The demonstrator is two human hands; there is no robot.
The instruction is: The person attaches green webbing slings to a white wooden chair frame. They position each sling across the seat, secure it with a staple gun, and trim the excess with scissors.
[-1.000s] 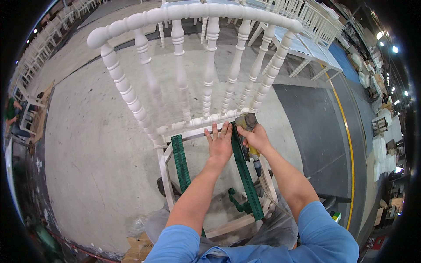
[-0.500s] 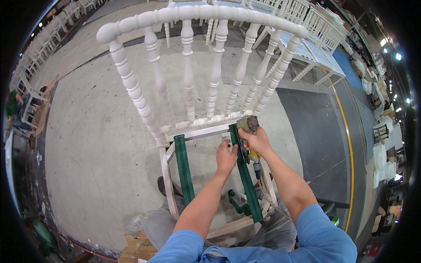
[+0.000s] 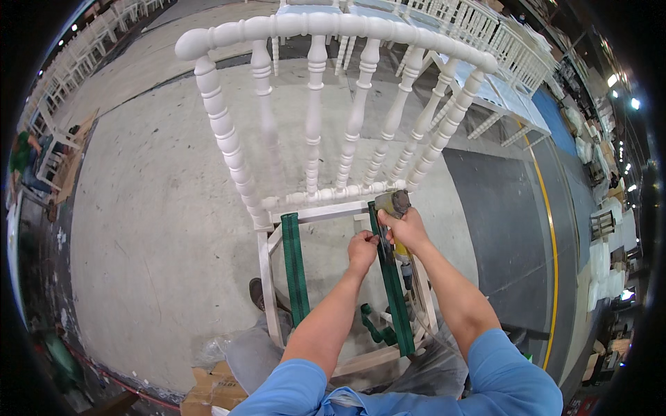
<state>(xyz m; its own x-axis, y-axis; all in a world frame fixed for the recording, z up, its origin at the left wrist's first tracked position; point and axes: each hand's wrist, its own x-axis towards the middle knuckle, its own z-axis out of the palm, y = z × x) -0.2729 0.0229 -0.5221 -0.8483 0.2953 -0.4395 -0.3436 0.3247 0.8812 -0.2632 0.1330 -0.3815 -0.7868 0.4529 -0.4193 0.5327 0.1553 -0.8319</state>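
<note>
A white chair frame (image 3: 329, 26) with turned spindles stands before me, its seat opening between my legs. Two green webbing straps run from its back rail toward me, the left strap (image 3: 295, 277) and the right strap (image 3: 396, 298). My right hand (image 3: 408, 229) is wrapped around a yellow and grey staple gun (image 3: 402, 258), held by the back end of the right strap. Close beside that strap, my left hand (image 3: 363, 251) has its fingers curled and pinched together; what lies between them is hidden. A loose green strap end (image 3: 374, 331) hangs lower in the seat opening.
An air hose (image 3: 430, 327) trails from the staple gun toward my right leg. White chairs with pale blue seats (image 3: 510, 97) stand at the back right. A cardboard box (image 3: 215, 388) sits at my lower left. Another person (image 3: 26, 156) is at the far left.
The fingers of my left hand have drawn together near the right strap. My right hand still grips the staple gun at nearly the same place. The chair back appears slightly farther right.
</note>
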